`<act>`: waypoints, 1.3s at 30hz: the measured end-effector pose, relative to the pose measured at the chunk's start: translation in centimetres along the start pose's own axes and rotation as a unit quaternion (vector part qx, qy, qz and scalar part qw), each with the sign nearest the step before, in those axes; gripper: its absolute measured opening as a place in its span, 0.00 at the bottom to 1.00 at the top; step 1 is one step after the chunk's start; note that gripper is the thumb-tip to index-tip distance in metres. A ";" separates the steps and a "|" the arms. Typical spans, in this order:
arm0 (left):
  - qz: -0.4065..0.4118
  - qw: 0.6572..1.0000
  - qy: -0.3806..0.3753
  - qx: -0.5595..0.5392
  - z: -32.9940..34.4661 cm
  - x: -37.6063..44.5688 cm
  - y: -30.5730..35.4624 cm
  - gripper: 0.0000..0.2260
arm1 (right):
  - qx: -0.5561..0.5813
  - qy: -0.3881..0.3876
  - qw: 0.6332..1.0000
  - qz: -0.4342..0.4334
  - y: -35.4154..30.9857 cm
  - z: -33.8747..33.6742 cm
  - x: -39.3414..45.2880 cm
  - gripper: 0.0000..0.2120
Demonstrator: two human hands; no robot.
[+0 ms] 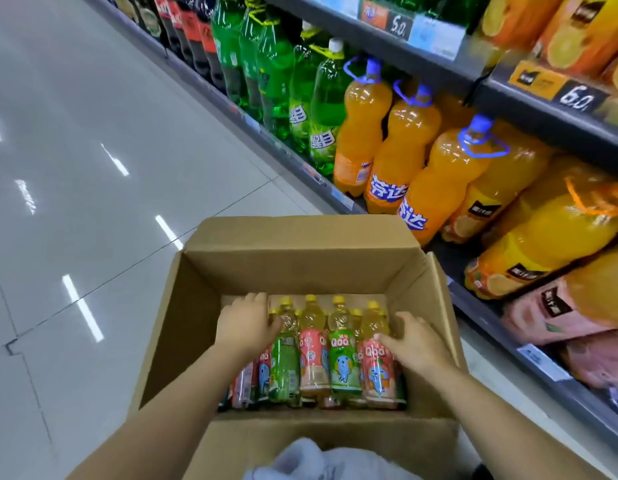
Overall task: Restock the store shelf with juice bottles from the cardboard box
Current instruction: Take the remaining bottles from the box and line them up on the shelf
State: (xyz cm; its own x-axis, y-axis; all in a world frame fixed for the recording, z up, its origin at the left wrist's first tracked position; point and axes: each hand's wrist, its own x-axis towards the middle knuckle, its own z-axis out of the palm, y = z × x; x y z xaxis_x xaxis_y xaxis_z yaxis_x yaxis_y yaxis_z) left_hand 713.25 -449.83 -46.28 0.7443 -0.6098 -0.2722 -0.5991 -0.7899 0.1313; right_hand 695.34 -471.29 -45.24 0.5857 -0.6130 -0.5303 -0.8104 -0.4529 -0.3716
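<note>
Closest to the person, both arms reach down into the open cardboard box point(183, 327), which sits on the floor point(93, 168) right beside the store shelf point(508, 306). The juice bottles point(314, 351) lie flat in a row in the bottom of the box, packed side by side, with their yellow caps pointing away from the person and their bottoms pointing back toward the person. So the long way of each bottle runs straight out ahead of the grip. The left hand point(245, 323) rests on the bottles at the left end of the row, near their caps, with fingers spread loosely and not closed on anything that I can see. The right hand point(413, 341) lies on the pink bottle at the right end, fingers curved over its side, but it is hard to tell if it really holds it yet. The bottles are right under both hands (no reaching needed). Each hand is nearest to its own end of the row. Farther off, up and to the right of the grip, the shelf stands with big orange soda bottles point(390, 140), and I think the small bottles must go up that way.
</note>
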 end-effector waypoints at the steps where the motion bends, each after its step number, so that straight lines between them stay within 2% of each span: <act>1: -0.007 1.000 -0.014 -0.005 0.9 0.4 0.0 0.22 | 0.008 -0.007 1.000 0.011 0.4 0.7 0.7 0.21; 3: -0.023 0.999 -0.046 -0.012 2.6 0.9 -0.2 0.24 | 0.017 -0.024 0.999 0.039 1.0 2.4 1.9 0.19; 8: -0.029 0.996 -0.085 -0.008 5.7 1.2 -0.1 0.24 | 0.010 -0.076 0.992 0.097 2.6 7.3 3.6 0.30; 13: -0.034 0.995 -0.090 -0.019 7.0 0.9 0.0 0.24 | 0.008 -0.103 0.987 0.122 3.5 8.7 5.0 0.35; 18: -0.038 0.994 -0.093 -0.040 7.0 0.8 1.2 0.23 | 0.000 -0.103 0.986 0.130 3.8 8.6 5.2 0.33; 23: -0.029 0.986 -0.117 -0.112 7.0 -0.1 2.4 0.26 | -0.002 -0.046 0.992 0.120 2.5 6.6 4.2 0.29; 26: -0.045 0.989 -0.120 -0.070 7.3 -0.3 3.4 0.25 | 0.017 -0.010 0.996 0.085 1.4 4.5 3.6 0.27; 28: -0.083 0.987 -0.129 -0.045 7.5 0.2 4.5 0.24 | 0.020 0.009 0.998 0.052 0.5 3.0 3.3 0.28; 34: -0.141 0.967 -0.189 -0.101 9.5 2.2 7.4 0.21 | 0.013 0.001 1.000 0.020 0.1 0.0 1.2 0.32; 39: -0.162 0.965 -0.201 -0.041 10.6 4.1 8.8 0.12 | 0.021 -0.002 1.000 0.003 -0.1 -0.8 0.3 0.35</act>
State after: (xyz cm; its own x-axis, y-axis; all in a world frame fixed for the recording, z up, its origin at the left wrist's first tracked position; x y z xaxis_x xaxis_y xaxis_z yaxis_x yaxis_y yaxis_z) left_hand 707.89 -458.60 -56.34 0.7044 -0.2675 -0.6575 -0.3163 -0.9475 0.0466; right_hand 695.60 -472.01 -44.76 0.5813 -0.6133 -0.5348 -0.8135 -0.4221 -0.4001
